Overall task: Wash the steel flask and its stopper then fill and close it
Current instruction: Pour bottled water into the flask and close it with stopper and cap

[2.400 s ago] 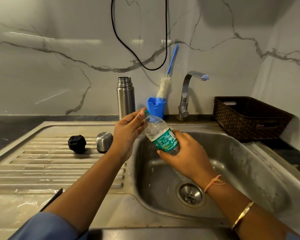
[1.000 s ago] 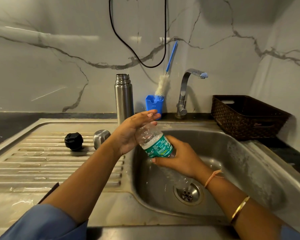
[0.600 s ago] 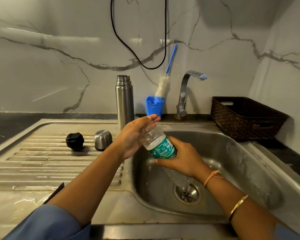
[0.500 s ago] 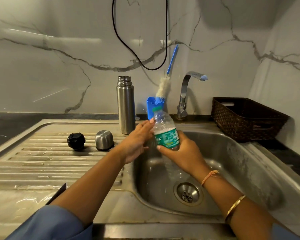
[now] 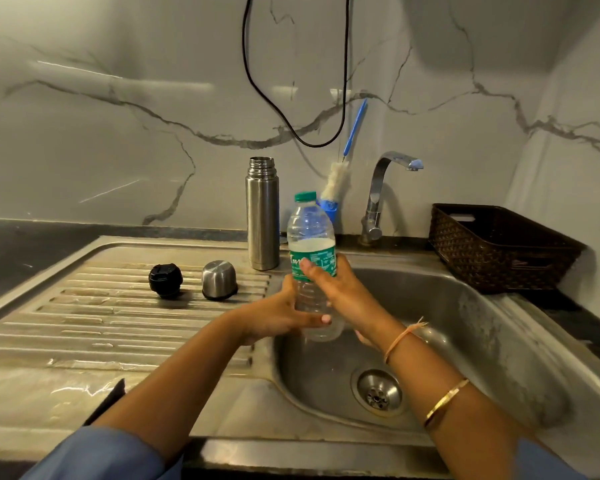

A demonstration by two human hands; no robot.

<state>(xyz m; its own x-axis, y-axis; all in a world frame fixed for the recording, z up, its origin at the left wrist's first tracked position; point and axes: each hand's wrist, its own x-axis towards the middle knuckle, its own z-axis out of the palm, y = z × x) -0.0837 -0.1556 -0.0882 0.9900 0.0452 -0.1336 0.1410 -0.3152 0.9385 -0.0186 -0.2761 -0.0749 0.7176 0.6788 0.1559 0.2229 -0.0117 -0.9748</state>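
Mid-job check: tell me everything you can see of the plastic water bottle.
The plastic bottle is clear and ribbed, with a green cap on and a green label round its middle. It is upright, held over the left edge of the sink, seemingly part full. The right hand grips it at the label; the left hand holds its lower part.

Two bare forearms reach forward from the bottom edge and meet in the middle. The left hand [image 5: 278,315] comes in from the left and cups the lower part of an upright plastic water bottle [image 5: 310,230], one digit stretched straight across its front. The right hand [image 5: 343,292] wraps the bottle higher up, at its label. The right wrist wears an orange thread [image 5: 400,341] and a gold bangle [image 5: 445,403]. A blue sleeve [image 5: 101,455] covers the left upper arm.
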